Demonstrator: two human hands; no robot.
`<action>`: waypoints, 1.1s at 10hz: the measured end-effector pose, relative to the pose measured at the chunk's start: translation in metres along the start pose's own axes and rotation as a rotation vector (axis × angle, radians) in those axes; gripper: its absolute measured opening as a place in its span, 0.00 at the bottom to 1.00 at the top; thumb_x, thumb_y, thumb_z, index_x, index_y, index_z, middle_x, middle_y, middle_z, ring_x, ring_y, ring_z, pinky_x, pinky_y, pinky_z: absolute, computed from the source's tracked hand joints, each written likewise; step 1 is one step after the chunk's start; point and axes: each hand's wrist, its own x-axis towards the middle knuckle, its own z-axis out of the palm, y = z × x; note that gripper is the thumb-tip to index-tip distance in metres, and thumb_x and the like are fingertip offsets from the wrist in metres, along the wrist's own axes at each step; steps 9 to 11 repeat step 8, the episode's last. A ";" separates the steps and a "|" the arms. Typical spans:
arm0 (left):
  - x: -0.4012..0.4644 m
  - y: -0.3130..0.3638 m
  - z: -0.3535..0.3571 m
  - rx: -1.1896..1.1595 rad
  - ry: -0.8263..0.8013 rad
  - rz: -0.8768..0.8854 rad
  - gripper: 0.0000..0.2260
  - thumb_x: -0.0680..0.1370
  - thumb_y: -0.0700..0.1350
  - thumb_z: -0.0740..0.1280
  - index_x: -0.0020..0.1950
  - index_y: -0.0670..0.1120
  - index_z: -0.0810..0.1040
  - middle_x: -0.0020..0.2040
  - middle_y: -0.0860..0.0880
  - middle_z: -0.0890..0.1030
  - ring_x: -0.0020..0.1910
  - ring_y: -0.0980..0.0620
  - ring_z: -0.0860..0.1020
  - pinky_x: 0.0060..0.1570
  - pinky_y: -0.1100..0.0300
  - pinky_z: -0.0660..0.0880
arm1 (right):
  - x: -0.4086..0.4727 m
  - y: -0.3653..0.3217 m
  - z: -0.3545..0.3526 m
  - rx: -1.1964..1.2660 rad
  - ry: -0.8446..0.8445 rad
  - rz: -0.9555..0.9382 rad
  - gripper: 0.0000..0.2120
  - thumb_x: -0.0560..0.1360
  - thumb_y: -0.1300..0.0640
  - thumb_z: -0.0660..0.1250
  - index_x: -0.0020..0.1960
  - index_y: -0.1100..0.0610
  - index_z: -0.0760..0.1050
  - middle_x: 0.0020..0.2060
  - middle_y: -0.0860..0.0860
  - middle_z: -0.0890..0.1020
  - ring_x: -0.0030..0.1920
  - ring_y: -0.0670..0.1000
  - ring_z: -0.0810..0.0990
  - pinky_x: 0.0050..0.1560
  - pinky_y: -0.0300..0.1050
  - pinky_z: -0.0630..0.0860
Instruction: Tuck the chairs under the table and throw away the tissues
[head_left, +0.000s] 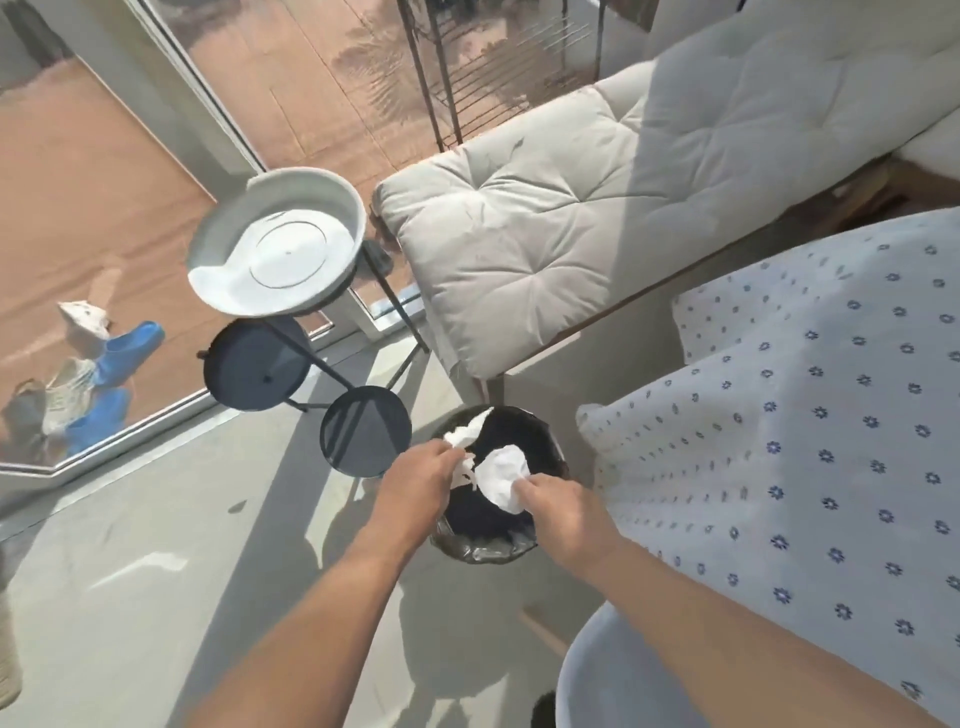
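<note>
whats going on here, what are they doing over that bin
A person is throwing tissues away. Both bare hands hang over the small black-lined waste bin on the floor: the left hand grips a crumpled white tissue, the right hand another white wad. Neither tissue has been dropped in yet.
</note>
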 end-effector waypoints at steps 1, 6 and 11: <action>0.020 -0.018 0.047 0.137 -0.084 -0.013 0.13 0.84 0.39 0.61 0.63 0.49 0.81 0.54 0.50 0.84 0.52 0.42 0.78 0.51 0.47 0.76 | 0.035 0.011 0.036 -0.065 -0.101 0.047 0.15 0.75 0.68 0.66 0.60 0.58 0.71 0.53 0.55 0.80 0.50 0.59 0.81 0.46 0.54 0.79; 0.031 -0.035 0.060 0.310 -0.490 -0.181 0.39 0.83 0.70 0.52 0.86 0.53 0.41 0.86 0.46 0.38 0.84 0.38 0.36 0.78 0.27 0.42 | 0.032 0.011 0.072 -0.275 -0.152 0.199 0.43 0.80 0.28 0.45 0.83 0.56 0.42 0.83 0.60 0.41 0.81 0.62 0.35 0.79 0.71 0.41; -0.001 -0.012 -0.010 0.290 -0.405 -0.239 0.43 0.78 0.77 0.46 0.85 0.54 0.40 0.85 0.47 0.34 0.83 0.39 0.33 0.77 0.27 0.37 | 0.000 -0.012 0.011 -0.281 -0.087 0.191 0.45 0.77 0.26 0.41 0.83 0.54 0.41 0.82 0.59 0.39 0.81 0.61 0.33 0.78 0.70 0.38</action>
